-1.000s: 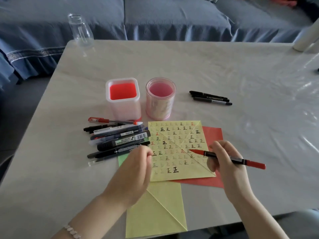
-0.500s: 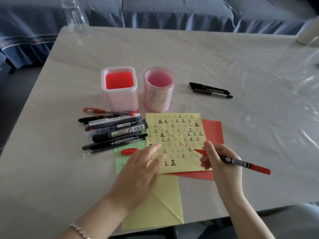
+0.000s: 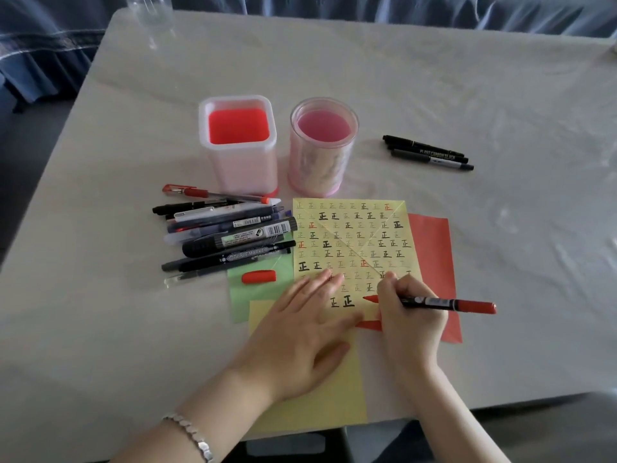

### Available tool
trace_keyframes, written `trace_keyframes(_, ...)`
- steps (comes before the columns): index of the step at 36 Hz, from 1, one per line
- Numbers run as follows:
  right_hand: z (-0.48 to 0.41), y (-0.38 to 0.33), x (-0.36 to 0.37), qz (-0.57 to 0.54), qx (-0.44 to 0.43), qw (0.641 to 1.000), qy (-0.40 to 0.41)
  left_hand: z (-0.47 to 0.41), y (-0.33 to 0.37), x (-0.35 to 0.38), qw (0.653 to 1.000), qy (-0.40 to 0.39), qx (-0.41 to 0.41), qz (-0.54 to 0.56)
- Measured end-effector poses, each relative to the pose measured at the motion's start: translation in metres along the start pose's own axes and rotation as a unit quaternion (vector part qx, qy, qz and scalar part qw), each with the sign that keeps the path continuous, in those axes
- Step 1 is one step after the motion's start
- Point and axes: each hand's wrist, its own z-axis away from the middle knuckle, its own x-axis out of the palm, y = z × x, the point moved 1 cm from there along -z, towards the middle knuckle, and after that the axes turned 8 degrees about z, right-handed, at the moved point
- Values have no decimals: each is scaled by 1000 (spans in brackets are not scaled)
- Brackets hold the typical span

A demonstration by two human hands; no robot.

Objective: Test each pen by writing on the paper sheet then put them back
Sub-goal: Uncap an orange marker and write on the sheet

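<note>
Right hand grips a red marker pen near its tip, fingers curled round the black barrel. The red point is at the bottom row of the yellow paper sheet, just right of two bold black characters. Left hand lies flat on the same sheet, fingers straight, pressing its lower left part; a beaded bracelet sits on that wrist.

The sheet, filled with rows of small written characters, lies toward the near edge of the table. It overlaps a red sheet on its right, a green sheet on its left and a second yellow sheet that reaches the near edge. A red cap lies on the green sheet, apart from the pen.

Left of the paper sits a pile of pens, roughly parallel. Behind it, near the table's middle, a square holder and a round holder stand side by side — three black pens lie to their right, well apart from the pile.
</note>
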Motion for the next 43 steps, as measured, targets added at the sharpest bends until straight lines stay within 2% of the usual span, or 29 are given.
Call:
trace_keyframes(24, 1, 1, 3, 18, -22, 999, -41, -1, 1, 0, 1000, 6, -6, 13)
trace_keyframes(30, 0, 3, 2, 20, -33, 999, -10, -1, 2, -2, 1000, 1, -9, 11)
trace_keyframes(43, 0, 10, 0, 28, -49, 998, -17, -2, 2, -2, 1000, 5, -7, 12)
